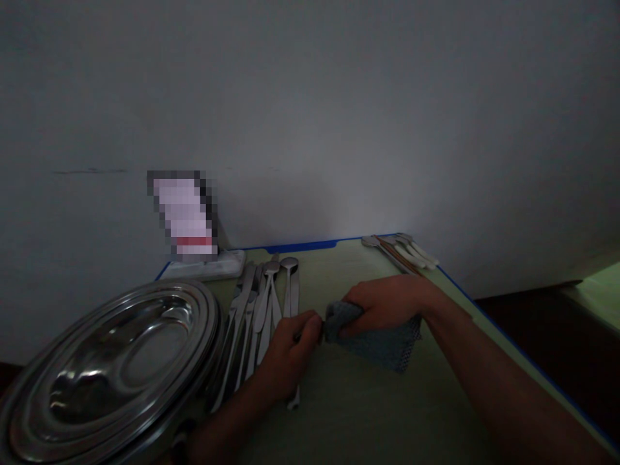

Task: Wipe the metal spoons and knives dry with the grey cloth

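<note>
Head view: gripping a mostly hidden utensil point(321, 331) in the left hand point(290, 352), clutching blue-grey cloth point(380, 349) in the right hand point(387, 300); could slip if tugged hard, knocking the nearby spoon point(289, 263).

Contents by kind, with the number of each.
Hands: one left hand point(296, 349), one right hand point(387, 300). Cloths: one cloth point(375, 345). Dish stacks: one stack of metal dishes point(116, 368), total unclear. Cutlery groups: two, a nearer group point(261, 315) with at least two spoons point(289, 263) and a farther group point(400, 255).
</note>
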Demonstrator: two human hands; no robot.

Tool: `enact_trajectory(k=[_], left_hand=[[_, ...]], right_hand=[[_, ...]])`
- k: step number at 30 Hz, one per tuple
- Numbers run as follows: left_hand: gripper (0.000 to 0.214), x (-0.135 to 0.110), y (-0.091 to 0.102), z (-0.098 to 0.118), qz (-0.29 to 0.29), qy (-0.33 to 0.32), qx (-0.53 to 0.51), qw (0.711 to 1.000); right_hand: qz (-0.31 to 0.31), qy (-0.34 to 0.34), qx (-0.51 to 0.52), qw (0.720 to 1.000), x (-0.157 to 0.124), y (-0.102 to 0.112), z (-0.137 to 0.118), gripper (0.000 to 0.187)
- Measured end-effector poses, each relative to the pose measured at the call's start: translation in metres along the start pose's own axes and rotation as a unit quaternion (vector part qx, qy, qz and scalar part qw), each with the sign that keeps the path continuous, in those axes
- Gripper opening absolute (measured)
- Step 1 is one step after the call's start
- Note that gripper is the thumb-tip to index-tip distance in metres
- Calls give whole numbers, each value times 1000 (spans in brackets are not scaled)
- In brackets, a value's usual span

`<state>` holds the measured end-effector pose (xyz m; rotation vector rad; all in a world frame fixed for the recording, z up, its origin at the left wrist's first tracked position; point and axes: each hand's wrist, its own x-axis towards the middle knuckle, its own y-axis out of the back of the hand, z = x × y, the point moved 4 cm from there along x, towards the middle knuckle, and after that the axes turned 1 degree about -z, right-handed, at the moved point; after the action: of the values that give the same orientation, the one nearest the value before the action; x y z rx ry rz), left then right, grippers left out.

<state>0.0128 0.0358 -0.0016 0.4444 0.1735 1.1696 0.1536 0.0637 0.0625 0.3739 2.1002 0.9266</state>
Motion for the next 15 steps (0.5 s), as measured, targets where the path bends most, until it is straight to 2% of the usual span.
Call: enact_trajectory(k=[15], left_hand=[[35, 0, -1, 2, -10, -1, -7, 1000]], right_hand=[[5, 5, 2, 1000, -1, 1, 0, 45]])
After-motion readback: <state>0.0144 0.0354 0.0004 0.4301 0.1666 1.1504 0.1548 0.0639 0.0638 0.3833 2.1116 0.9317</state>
